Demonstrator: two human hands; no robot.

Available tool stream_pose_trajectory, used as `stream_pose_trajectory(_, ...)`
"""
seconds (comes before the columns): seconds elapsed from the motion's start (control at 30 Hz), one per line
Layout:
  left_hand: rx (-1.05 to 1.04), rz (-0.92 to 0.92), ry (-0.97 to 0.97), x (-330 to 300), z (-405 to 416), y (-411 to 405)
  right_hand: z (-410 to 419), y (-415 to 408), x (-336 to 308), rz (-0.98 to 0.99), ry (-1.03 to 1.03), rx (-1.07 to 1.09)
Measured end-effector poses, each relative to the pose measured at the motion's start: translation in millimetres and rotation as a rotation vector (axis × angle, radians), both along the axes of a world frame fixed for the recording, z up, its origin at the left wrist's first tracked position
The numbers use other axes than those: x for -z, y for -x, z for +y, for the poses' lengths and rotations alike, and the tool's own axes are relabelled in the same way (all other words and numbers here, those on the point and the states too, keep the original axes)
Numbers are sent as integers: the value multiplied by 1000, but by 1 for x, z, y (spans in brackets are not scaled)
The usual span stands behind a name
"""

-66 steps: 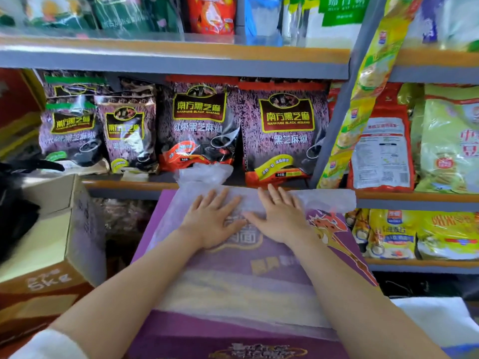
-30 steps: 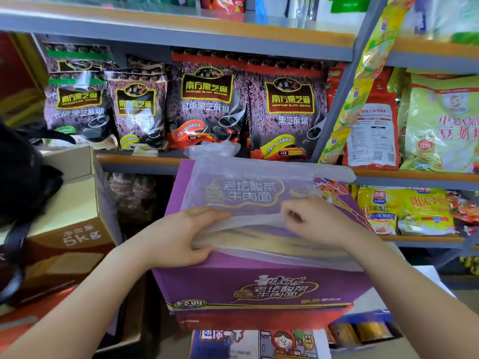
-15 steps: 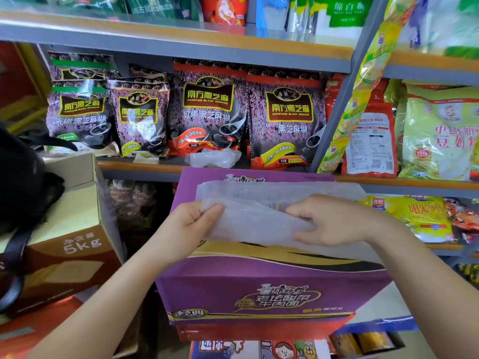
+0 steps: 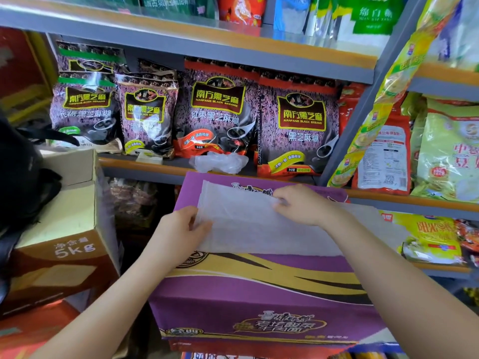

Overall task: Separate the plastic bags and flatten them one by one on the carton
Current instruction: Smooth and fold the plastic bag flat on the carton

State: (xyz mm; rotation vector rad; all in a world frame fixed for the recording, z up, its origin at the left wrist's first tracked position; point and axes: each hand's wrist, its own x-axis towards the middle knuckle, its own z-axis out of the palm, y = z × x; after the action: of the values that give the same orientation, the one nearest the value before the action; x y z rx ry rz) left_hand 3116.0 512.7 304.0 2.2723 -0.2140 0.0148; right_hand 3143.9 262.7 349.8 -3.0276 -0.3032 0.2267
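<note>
Here, thin translucent plastic bags (image 4: 248,224) atop glossy carton (image 4: 259,288)

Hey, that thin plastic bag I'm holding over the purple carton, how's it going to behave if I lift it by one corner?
The plastic bag looks thin and translucent, so it would probably droop limply. It likely weighs almost nothing and may drift. Both the left hand and right hand pinch it, which suggests it is slippery.

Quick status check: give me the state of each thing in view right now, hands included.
Left hand: pinches the left edge of the plastic bags.
Right hand: pinches the bags near their top edge.
Plastic bags: flat translucent stack, lying on the carton.
Purple carton: closed, top partly covered by the bags.
Crumpled bag: bunched on the shelf behind.
Brown box: open flap raised.
</note>
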Motion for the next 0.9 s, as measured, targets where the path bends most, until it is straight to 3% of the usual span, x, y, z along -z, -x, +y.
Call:
stream_pose_trajectory(0.13,-110,-6,-14,-6,-13,2,5,-9,18,-136,-13,23)
stream_pose_trajectory(0.23,-140,-147,-326,-5,-18,5,11,-13,28,-166,16,27)
stream_pose_trajectory(0.37,77,-466,-635,3,-27,-4,10,-19,32,-186,-31,102)
stream_pose_trajectory(0.5,309,-322,-574,7,-45,-17,8,-23,32,-136,-165,157)
stream_pose_trajectory(0.63,281,-216,-503,15,-54,-19,0,-24,31,-167,-178,200)
stream_pose_trajectory(0.77,295,-273,-575,16,-55,-19,-12,-24,37,-197,-186,200)
stream_pose_trajectory(0.9,295,-193,-663,14,-54,-17,-14,-28,40,-197,-194,185)
